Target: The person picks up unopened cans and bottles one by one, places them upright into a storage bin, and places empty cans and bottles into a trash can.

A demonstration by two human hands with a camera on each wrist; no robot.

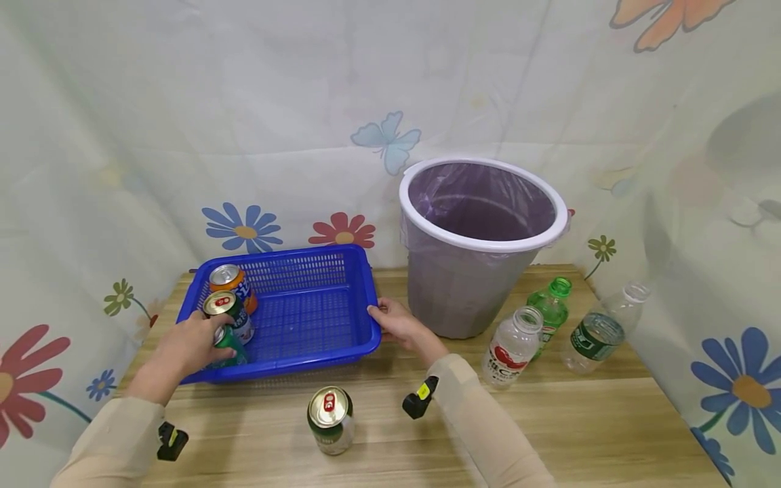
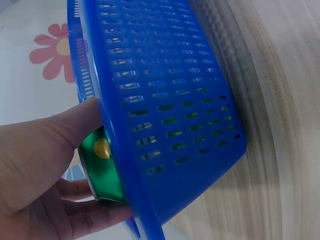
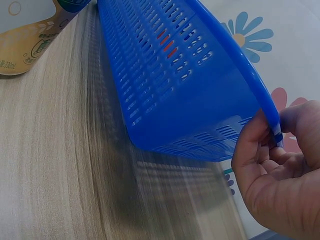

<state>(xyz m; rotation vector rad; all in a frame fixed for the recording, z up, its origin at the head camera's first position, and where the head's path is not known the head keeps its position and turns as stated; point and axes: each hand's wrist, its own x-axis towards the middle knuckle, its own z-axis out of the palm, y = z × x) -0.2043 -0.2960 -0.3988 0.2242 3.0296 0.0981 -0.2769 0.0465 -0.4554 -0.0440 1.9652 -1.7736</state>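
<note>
A blue plastic basket (image 1: 287, 364) stands at the left of the table. My left hand (image 1: 186, 344) reaches over its front-left corner and holds a green can (image 2: 104, 170) inside it, thumb on one side and fingers on the other. Behind that can, a dark can with a gold lid (image 1: 243, 329) stands close to my fingertips. An orange can (image 1: 247, 293) is in the back-left corner of the basket. At the right side, my right hand (image 1: 399, 322) grips the basket's rim (image 3: 260, 90) between thumb and curled fingers.
A dark green and gold can (image 1: 332, 427) stands upright in front of the basket. Right of the basket is a lined grey bin (image 1: 464, 298) with a white rim. Farther right stand a clear bottle (image 1: 509, 349), a green bottle (image 1: 549, 308) and another clear bottle (image 1: 601, 332).
</note>
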